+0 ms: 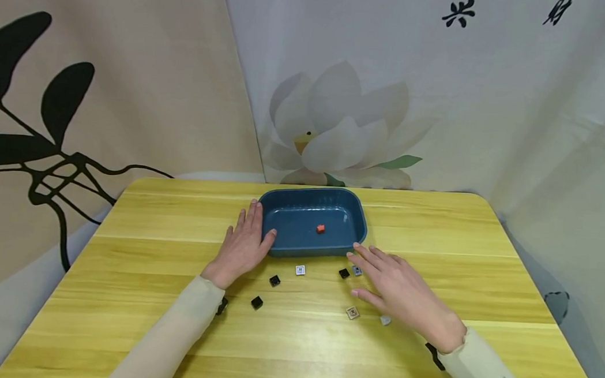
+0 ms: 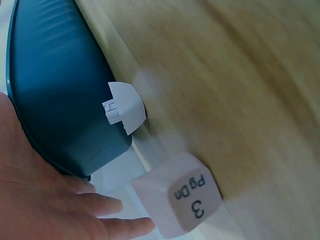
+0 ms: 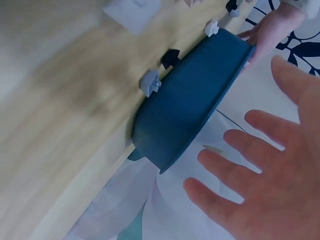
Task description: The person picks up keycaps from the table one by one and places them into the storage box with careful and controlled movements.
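Observation:
A blue tray (image 1: 299, 250) lies near the table's far edge with a small red piece (image 1: 320, 229) inside. The left hand (image 1: 240, 246) rests along the tray's left side, fingers straight, thumb at the near left corner. Just off the near right corner, the right hand (image 1: 397, 287) hovers with spread fingers and holds nothing. Beneath its fingertips are a grey keycap (image 1: 357, 270) and a black keycap (image 1: 344, 273). In the right wrist view, the right hand (image 3: 265, 170) is seen beside the tray (image 3: 185, 95), apart from it.
In front of the tray lie a white keycap (image 1: 300, 270), a beige one (image 1: 353, 312), a pale one (image 1: 385, 320) and several black ones, including one (image 1: 257, 302) near the left forearm. A printed curtain (image 1: 469, 106) hangs behind the wooden table (image 1: 282, 349).

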`<state>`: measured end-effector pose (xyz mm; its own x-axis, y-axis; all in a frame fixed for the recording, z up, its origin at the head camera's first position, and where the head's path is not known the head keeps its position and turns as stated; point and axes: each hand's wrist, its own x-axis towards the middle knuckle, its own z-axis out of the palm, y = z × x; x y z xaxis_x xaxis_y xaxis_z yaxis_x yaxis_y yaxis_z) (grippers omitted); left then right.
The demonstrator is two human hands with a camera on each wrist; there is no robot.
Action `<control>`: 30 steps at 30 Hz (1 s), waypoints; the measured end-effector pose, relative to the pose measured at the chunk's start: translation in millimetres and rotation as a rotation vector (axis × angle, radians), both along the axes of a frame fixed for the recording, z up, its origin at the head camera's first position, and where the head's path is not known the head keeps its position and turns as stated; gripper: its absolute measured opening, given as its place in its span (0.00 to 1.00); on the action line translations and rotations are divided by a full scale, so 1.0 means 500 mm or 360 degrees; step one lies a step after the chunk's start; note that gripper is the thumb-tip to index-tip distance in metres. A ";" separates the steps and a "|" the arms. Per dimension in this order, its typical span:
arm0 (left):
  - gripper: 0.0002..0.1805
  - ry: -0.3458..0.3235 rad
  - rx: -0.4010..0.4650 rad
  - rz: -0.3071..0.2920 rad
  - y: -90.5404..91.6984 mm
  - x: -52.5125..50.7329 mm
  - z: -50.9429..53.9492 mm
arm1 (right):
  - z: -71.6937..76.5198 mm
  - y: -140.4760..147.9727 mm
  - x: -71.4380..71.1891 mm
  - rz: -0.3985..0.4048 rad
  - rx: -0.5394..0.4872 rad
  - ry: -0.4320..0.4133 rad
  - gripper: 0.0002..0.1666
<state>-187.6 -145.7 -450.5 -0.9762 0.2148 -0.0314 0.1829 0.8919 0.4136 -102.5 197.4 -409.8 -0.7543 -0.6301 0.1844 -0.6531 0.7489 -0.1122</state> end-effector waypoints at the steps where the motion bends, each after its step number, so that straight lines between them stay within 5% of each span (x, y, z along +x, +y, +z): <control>1: 0.45 0.0005 0.0000 0.0000 0.000 0.000 0.000 | -0.001 0.003 0.004 0.0000 0.0001 -0.0022 0.41; 23: 0.45 0.0007 -0.0005 0.0004 -0.001 0.001 -0.001 | -0.041 0.065 0.072 0.0054 0.0111 -0.0329 0.45; 30: 0.45 0.0002 0.0001 -0.0003 -0.003 0.001 -0.002 | -0.050 0.078 0.079 0.0105 0.0115 -0.0290 0.38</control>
